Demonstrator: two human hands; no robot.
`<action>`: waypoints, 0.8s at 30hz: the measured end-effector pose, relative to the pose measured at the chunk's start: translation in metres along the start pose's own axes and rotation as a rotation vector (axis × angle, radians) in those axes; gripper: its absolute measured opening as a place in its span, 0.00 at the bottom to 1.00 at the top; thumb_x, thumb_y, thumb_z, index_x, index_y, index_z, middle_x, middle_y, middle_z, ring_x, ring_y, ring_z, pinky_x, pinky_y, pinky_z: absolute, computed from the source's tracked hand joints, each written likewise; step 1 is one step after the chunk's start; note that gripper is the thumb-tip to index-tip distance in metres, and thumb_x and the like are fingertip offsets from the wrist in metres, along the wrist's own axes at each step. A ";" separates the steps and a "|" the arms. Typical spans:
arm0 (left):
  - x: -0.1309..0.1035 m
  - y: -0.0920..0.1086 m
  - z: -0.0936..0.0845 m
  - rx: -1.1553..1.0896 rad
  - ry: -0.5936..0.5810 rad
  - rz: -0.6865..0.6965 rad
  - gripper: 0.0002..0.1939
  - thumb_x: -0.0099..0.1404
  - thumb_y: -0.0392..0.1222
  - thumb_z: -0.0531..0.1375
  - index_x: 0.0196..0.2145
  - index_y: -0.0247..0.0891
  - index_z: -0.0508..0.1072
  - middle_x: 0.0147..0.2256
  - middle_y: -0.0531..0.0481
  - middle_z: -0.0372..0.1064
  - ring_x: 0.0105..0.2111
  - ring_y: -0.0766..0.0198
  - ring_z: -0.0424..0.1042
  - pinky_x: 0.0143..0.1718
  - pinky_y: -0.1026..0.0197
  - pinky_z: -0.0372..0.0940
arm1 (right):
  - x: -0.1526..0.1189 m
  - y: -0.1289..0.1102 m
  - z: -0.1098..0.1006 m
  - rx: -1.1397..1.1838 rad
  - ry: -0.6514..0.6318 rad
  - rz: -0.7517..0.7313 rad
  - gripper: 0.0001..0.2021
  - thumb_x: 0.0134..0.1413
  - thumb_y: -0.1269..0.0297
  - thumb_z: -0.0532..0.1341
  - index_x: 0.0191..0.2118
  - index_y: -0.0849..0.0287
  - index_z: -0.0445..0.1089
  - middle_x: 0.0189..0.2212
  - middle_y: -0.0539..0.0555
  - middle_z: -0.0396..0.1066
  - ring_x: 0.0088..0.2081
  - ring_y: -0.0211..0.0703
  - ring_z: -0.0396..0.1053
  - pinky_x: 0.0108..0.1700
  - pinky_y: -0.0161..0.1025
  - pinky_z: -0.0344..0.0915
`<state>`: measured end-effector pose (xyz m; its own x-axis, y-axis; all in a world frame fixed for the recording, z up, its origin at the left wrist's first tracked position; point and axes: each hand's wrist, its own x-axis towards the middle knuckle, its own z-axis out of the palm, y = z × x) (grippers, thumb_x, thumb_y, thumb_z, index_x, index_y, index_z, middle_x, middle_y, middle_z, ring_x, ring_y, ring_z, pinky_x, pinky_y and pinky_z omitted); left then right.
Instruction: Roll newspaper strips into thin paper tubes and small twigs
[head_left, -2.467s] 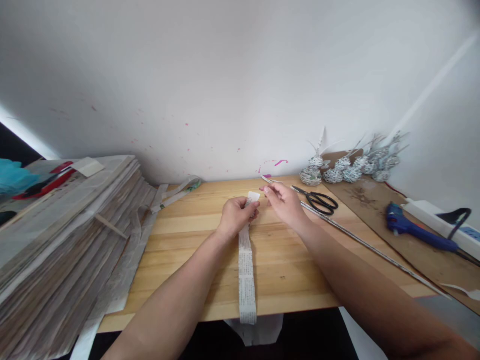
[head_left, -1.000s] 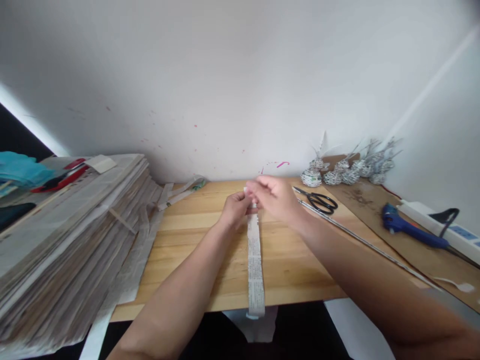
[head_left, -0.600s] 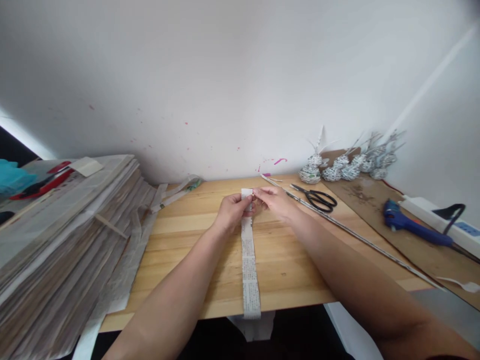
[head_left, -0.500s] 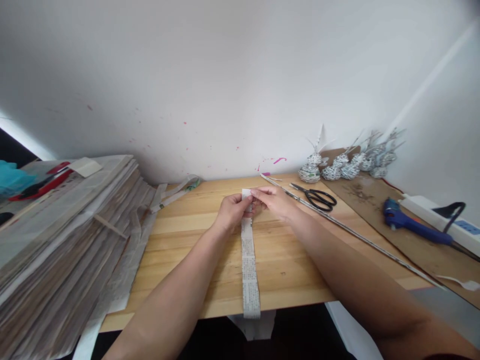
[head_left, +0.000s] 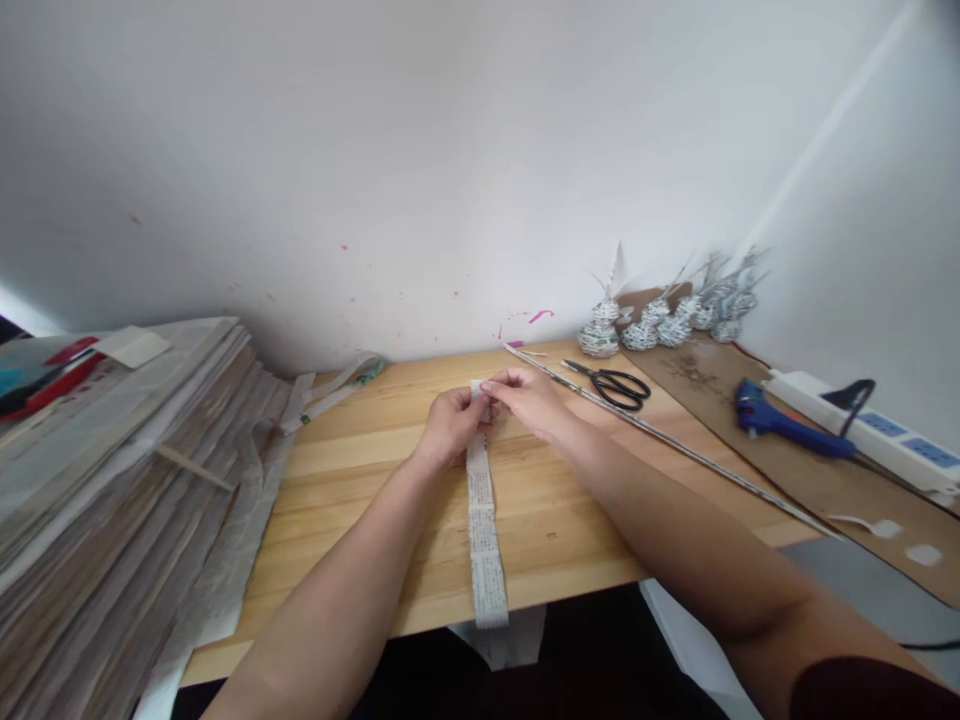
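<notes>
Across the upper half of the frame spread a pale wall (head_left: 420, 150), flecked with pink low down. Below it lay the wooden surface (head_left: 360, 500), filling the centre. A thick stack of paper (head_left: 135, 500) took up the lower left, and a brown cardboard sheet (head_left: 720, 420) lay at the right. A thin paper rod (head_left: 697, 458) slanted from the centre toward the lower right. The printed paper strip (head_left: 484, 530) ran from the middle of the frame down to the surface's near edge. At the right, a white power strip (head_left: 825, 405) lay behind a blue glue gun (head_left: 799, 430). Woven paper figures (head_left: 600, 335) stood in a row right of centre, against the wall. In mid-frame, the left hand (head_left: 450, 420) held the strip's upper part pinched between its fingers; the right hand (head_left: 526, 400) met it there, thumb and forefinger closed on the strip's edge. Black-handled scissors (head_left: 626, 390) rested just beyond the rod, blades slightly apart. Smallest was a white scrap (head_left: 922, 554) near the right edge.
</notes>
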<state>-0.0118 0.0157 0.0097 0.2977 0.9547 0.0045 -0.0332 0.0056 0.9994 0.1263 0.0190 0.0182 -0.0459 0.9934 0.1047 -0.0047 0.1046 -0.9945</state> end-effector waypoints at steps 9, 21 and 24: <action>-0.003 -0.002 0.000 -0.047 -0.119 -0.123 0.21 0.51 0.48 0.68 0.37 0.31 0.72 0.24 0.50 0.70 0.23 0.68 0.70 0.26 0.66 0.66 | 0.016 0.008 -0.011 -0.118 0.302 -0.129 0.17 0.46 0.50 0.64 0.24 0.59 0.64 0.18 0.45 0.64 0.21 0.34 0.63 0.25 0.32 0.59; -0.005 -0.003 -0.001 0.030 -0.053 -0.068 0.16 0.53 0.48 0.66 0.32 0.32 0.73 0.19 0.54 0.66 0.16 0.72 0.64 0.17 0.69 0.61 | -0.060 -0.066 -0.059 -0.069 0.110 -0.116 0.22 0.51 0.44 0.62 0.24 0.60 0.63 0.20 0.46 0.62 0.19 0.30 0.60 0.17 0.28 0.53; -0.003 -0.009 -0.002 0.068 -0.017 -0.083 0.15 0.55 0.47 0.65 0.33 0.32 0.73 0.20 0.53 0.67 0.16 0.72 0.64 0.18 0.69 0.62 | -0.100 -0.073 -0.075 -0.081 0.073 -0.076 0.21 0.51 0.46 0.63 0.26 0.61 0.64 0.21 0.46 0.62 0.19 0.29 0.61 0.18 0.28 0.54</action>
<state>-0.0144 0.0139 0.0008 0.3130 0.9465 -0.0789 0.0573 0.0641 0.9963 0.2064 -0.0843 0.0803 0.0247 0.9828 0.1828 0.0756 0.1805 -0.9807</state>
